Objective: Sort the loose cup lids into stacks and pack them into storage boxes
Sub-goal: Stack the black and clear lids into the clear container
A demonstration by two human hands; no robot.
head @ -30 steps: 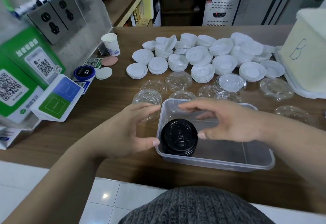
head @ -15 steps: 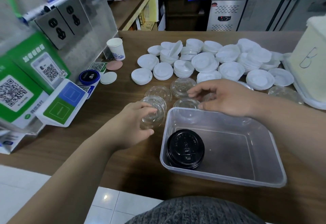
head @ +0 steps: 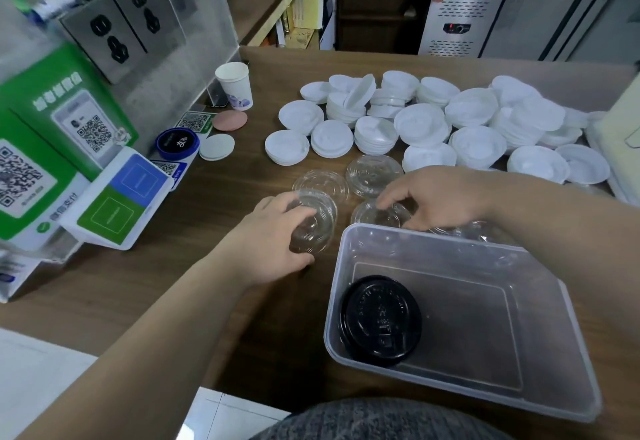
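both hands have left the black lids (head: 381, 321) in the box (head: 485, 335) and gone out past its far rim to the clear ones. in the last half second the right hand (head: 446, 197) has dropped its fingertips onto a clear lid (head: 375, 217). that lid lies flat on the table (head: 225, 197) just beyond the box's far left corner, under the right hand's curled fingers, with the forefinger on its top and the thumb by its near right edge. whether that grip has closed on the rim or only rests there, i cannot tell.

just left of it the left hand (head: 273, 242) holds a clear stack (head: 317, 221), fingers curled over the far side and thumb at the near side. the lids in it cannot be counted, since they are see-through and run together. lid and stack lie side by side, near but apart, so joining them looks like a short sideways move. the left hand, already gripping, seems the readier to make it.

two more loose clear lids (head: 320, 181) sit just beyond, untouched. others show behind the right wrist, blurred through the box wall and partly hidden by the arm. the white lids (head: 419, 124) crowd the far right of the table in low stacks, some leaning. a cup (head: 233, 84) stands far left.
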